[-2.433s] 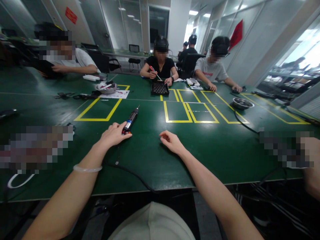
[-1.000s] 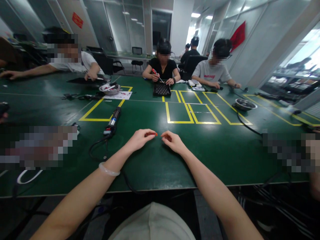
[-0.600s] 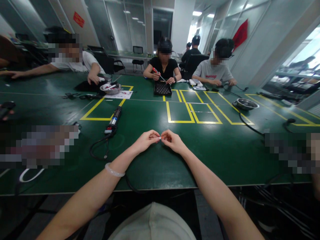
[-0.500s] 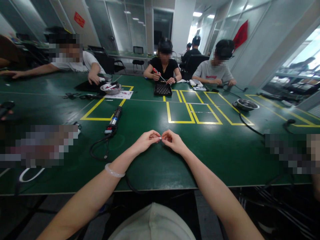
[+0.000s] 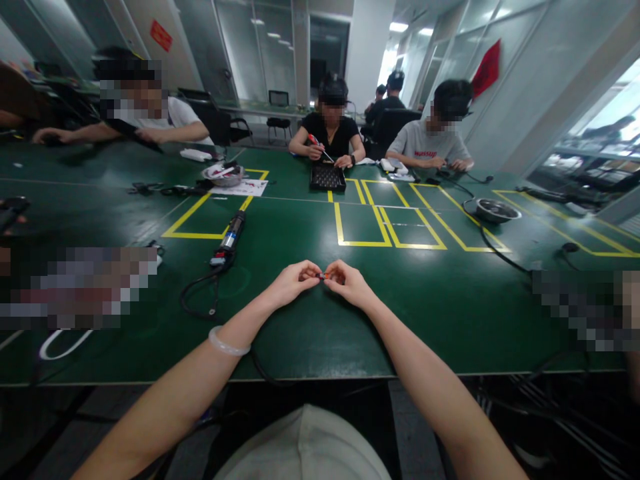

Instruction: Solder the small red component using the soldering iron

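Just above the green table (image 5: 320, 340), my left hand (image 5: 295, 281) and my right hand (image 5: 347, 283) meet fingertip to fingertip. Between them they pinch a small dark and orange piece (image 5: 323, 276). Fingers cover most of it, and it is too small to name. Both hands are closed, thumbs against the index fingers. To the left of my left hand lies a corded electric screwdriver (image 5: 230, 239), its black cable looped on the table.
Yellow tape outlines (image 5: 364, 244) mark the table beyond my hands. A metal bowl (image 5: 495, 211) sits at right, another bowl with small parts (image 5: 223, 175) at left. Across the table, one person works over a black tray (image 5: 327, 179); others sit on either side.
My hands stay almost in place; the pinched piece now shows a darker, more orange side. At the far left, a person has lifted a flat black thing off the table.
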Action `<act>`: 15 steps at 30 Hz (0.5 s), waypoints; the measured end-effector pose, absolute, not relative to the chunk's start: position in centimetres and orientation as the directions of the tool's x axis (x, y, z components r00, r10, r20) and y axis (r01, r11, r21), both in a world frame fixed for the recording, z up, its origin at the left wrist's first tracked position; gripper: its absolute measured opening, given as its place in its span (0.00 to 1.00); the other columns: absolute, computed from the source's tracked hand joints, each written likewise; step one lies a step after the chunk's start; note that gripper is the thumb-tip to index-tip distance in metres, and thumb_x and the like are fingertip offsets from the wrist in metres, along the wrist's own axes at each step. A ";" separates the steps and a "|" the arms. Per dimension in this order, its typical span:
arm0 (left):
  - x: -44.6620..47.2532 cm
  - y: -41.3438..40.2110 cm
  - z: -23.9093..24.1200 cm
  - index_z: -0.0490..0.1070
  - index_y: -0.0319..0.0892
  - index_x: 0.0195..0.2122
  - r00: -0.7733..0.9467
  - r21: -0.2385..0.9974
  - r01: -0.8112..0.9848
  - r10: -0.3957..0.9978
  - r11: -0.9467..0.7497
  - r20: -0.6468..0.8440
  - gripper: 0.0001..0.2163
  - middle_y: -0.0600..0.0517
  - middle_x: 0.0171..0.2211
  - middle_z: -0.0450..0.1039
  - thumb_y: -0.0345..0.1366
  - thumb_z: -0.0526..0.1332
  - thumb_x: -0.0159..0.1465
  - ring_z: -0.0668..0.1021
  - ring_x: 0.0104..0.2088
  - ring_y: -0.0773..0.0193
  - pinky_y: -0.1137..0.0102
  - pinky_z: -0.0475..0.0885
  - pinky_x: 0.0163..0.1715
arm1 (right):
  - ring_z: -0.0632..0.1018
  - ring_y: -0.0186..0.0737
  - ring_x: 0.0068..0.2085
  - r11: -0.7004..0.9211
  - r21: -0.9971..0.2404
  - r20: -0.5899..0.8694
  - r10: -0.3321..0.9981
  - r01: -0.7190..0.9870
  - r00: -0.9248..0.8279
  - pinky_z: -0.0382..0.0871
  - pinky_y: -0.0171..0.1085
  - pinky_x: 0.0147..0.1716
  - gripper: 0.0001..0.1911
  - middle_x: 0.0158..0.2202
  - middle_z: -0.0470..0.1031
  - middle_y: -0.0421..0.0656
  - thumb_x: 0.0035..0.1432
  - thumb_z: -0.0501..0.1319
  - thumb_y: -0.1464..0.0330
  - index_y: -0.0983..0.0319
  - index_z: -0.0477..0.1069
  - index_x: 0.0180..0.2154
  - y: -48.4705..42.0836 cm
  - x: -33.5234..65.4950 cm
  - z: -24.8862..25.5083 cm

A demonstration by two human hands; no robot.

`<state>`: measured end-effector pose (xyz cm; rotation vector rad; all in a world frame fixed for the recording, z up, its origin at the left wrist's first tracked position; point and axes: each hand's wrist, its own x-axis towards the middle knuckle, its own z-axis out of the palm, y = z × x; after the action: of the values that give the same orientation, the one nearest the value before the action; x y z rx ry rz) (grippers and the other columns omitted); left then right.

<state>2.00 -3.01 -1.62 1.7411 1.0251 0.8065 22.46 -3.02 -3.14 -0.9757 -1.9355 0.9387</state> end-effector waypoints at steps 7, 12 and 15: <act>1.7 -3.0 -1.8 0.73 0.39 0.43 0.443 0.881 0.394 0.894 -0.261 0.067 0.15 0.48 0.39 0.77 0.44 0.60 0.62 0.77 0.38 0.60 0.68 0.70 0.39 | 0.71 0.32 0.27 0.316 -0.915 0.200 0.894 0.250 -0.401 0.65 0.33 0.29 0.12 0.28 0.72 0.39 0.57 0.62 0.60 0.63 0.70 0.35 -2.7 22.5 -3.6; 1.7 -2.6 -2.1 0.74 0.37 0.37 0.429 0.918 0.345 0.903 -0.196 0.032 0.16 0.47 0.33 0.77 0.47 0.56 0.64 0.76 0.34 0.63 0.68 0.69 0.39 | 0.71 0.32 0.28 0.314 -0.942 0.233 0.863 0.116 -0.448 0.66 0.33 0.29 0.16 0.31 0.73 0.39 0.56 0.63 0.62 0.62 0.67 0.44 -2.6 22.4 -4.0; 1.6 -2.4 -2.3 0.74 0.37 0.35 0.428 0.924 0.336 0.904 -0.181 0.022 0.17 0.47 0.33 0.76 0.48 0.56 0.64 0.76 0.33 0.63 0.68 0.69 0.38 | 0.71 0.31 0.28 0.353 -0.930 0.264 0.836 0.102 -0.482 0.66 0.33 0.30 0.17 0.32 0.73 0.39 0.56 0.62 0.64 0.61 0.66 0.47 -2.7 22.4 -4.0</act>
<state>1.62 -2.45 -2.34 1.7318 1.0789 0.7497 22.44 -2.70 -4.04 -0.8232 -1.8351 1.1865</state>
